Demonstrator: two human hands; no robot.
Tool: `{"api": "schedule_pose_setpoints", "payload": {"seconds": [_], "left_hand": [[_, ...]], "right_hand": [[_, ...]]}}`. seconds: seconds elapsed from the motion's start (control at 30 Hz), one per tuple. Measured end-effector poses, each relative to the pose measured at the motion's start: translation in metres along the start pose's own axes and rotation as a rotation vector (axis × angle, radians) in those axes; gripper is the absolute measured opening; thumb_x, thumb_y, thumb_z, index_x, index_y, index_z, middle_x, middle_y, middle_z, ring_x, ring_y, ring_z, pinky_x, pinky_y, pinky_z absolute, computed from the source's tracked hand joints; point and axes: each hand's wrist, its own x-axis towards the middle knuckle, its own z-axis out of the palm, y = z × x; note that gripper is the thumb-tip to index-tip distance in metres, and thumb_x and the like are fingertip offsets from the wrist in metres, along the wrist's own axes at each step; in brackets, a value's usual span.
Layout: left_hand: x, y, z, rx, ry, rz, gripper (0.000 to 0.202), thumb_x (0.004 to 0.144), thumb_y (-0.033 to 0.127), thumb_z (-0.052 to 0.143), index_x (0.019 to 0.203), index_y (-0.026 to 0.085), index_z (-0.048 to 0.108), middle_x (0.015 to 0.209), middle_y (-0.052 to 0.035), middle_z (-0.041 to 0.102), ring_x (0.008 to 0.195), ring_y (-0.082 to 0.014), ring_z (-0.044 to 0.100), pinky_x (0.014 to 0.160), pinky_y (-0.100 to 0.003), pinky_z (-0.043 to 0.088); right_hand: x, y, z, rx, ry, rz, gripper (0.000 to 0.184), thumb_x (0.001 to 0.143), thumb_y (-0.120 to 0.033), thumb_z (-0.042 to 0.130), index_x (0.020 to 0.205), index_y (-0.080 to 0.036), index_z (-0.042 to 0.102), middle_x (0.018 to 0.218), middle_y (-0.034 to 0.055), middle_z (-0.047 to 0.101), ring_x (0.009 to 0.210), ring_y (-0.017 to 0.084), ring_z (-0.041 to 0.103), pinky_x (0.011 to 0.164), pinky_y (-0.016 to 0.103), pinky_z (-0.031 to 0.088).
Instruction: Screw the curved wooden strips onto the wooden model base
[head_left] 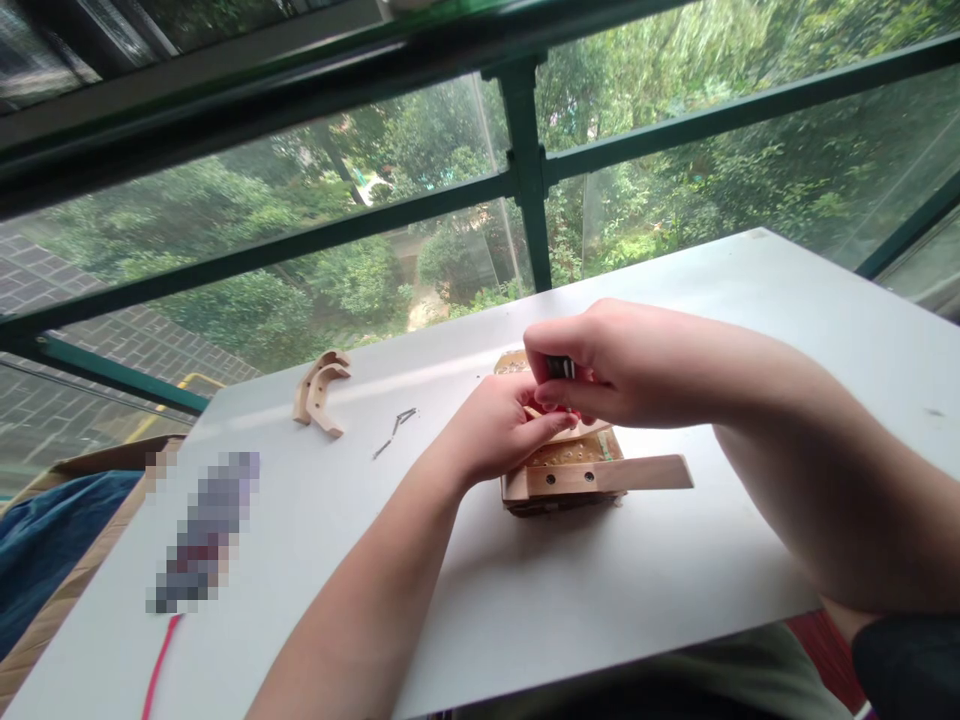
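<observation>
My right hand (592, 365) is closed round the black handle of a screwdriver (559, 368), held upright over a block; its tip is hidden by my fingers. Just beneath, my left hand (517, 425) grips a light wooden piece (585, 432) lying across the block, thumb and fingers close to the tool. The worn brown block (559, 455) has many small holes in its top. Along its near side lies a wooden bar (607, 478) with two dark holes, its right end sticking out past the block.
Two curved wooden pieces (321, 392) lie at the table's far left, with several screws (395, 430) nearer the block. A pixelated object (206, 530) with a red cord (160, 660) is at the left. Beyond the white table (817, 330) stands a green-framed window (529, 180).
</observation>
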Motion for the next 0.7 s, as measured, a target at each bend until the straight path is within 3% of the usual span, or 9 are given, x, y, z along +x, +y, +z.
{"api": "schedule_pose_setpoints", "payload": {"seconds": [0.3, 0.7], "left_hand": [[0.0000, 0.0003, -0.0007, 0.047, 0.042, -0.023, 0.015, 0.086, 0.030, 0.066, 0.084, 0.019, 0.074, 0.078, 0.0011, 0.075, 0.074, -0.0146, 0.069, 0.068, -0.023, 0.051], [0.0011, 0.0015, 0.0005, 0.073, 0.029, -0.009, 0.019, 0.089, 0.033, 0.062, 0.092, 0.023, 0.078, 0.088, 0.0005, 0.078, 0.085, -0.0166, 0.072, 0.071, -0.022, 0.053]], "right_hand": [[0.0015, -0.0017, 0.0022, -0.004, 0.012, -0.012, 0.019, 0.088, -0.025, 0.055, 0.076, -0.021, 0.041, 0.060, -0.0050, 0.048, 0.051, 0.007, 0.032, 0.054, 0.026, 0.021], [0.0038, -0.0005, 0.0018, 0.001, 0.009, 0.024, 0.018, 0.087, -0.025, 0.057, 0.076, -0.021, 0.044, 0.061, -0.0042, 0.050, 0.054, 0.009, 0.036, 0.056, 0.027, 0.021]]}}
